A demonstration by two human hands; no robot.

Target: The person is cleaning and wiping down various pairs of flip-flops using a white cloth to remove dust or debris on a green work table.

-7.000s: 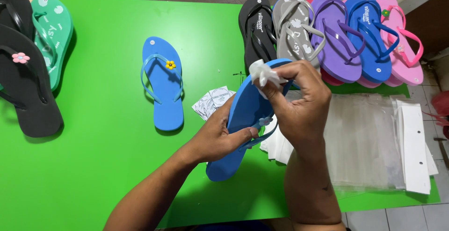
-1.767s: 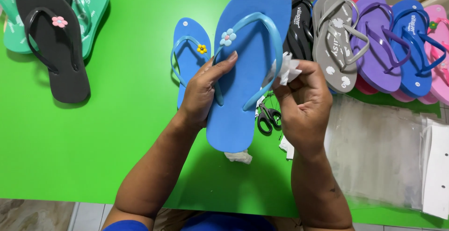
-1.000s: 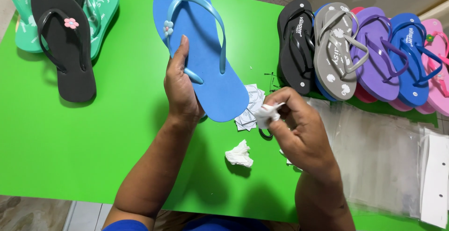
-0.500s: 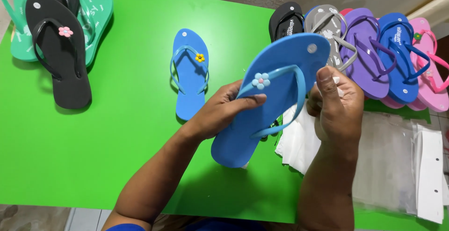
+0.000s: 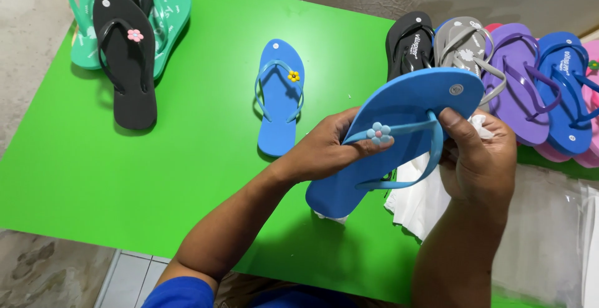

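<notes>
Foam is what the blue flip-flop (image 5: 399,139) looks to be made of, so I would judge it light, a little bendy in the sole and not at all fragile; its thin rubbery strap is the softer part, and the small pale flower charm (image 5: 379,133) on that strap seems the one bit worth sparing from a squeeze. It is held up off the green table (image 5: 187,158), tilted, toe end high. The left hand (image 5: 327,149) is closed on the sole's edge with the thumb lying along the strap by the charm; the right hand (image 5: 477,158) is clamped on the other side, fingers hooked at the strap's loop, with a scrap of white paper (image 5: 479,122) peeping behind. Sole edges look the safest places to hold. Clear plastic bags (image 5: 549,233) lie flat at the right; whether anything is in them I cannot tell. Its mate (image 5: 279,105) with a yellow flower lies nearby.
</notes>
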